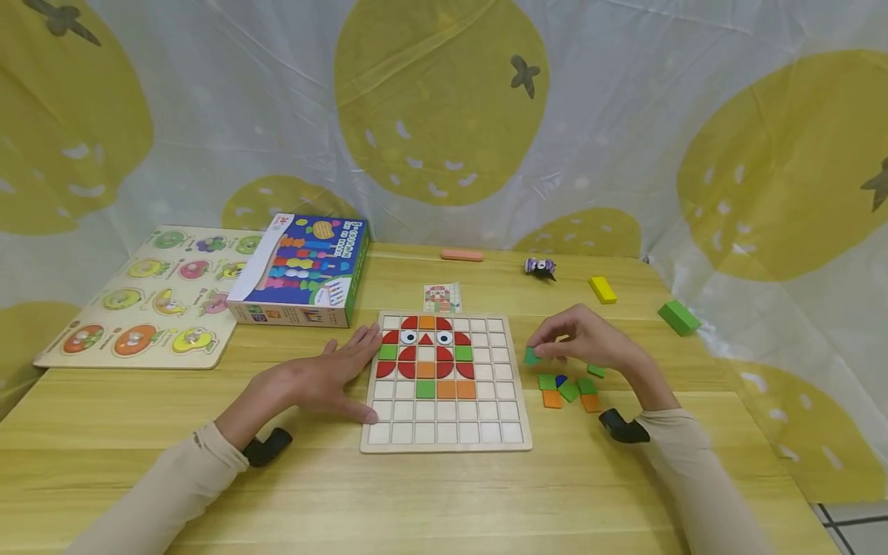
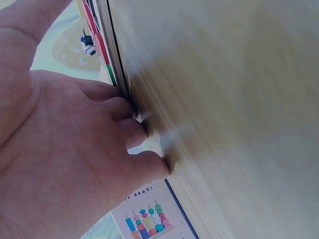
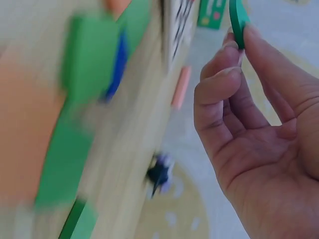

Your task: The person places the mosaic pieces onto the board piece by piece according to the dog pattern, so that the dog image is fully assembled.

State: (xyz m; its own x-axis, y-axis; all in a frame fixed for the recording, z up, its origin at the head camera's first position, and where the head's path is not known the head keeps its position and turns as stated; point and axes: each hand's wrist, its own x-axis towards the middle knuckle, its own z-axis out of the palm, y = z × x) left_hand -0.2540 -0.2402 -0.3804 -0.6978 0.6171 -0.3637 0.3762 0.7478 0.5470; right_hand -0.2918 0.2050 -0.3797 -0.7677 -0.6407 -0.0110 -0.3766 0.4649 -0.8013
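Note:
A wooden grid board [image 1: 515, 416] lies on the table, its upper cells holding red, orange and green tiles and two eye tiles. My left hand [image 1: 315, 378] rests at the board's left edge with fingers spread; in the left wrist view the fingertips [image 2: 162, 167] touch down beside that edge. To the right of the board, my right hand [image 1: 590, 337] pinches a green tile [image 1: 532, 356] between thumb and fingers, above the table. The same tile [image 3: 239, 25] shows a curved side in the right wrist view. Loose green tiles [image 1: 569, 391], orange tiles [image 1: 552, 399] and a blue piece [image 1: 561, 381] lie below this hand.
A small pattern card [image 1: 449, 297] lies behind the board. At the left are a toy box [image 1: 298, 270] and a fruit puzzle board [image 1: 163, 297]. Farther back sit a pink block [image 1: 462, 255], a small purple-and-black object [image 1: 539, 267], a yellow block [image 1: 603, 290] and a green block [image 1: 678, 317].

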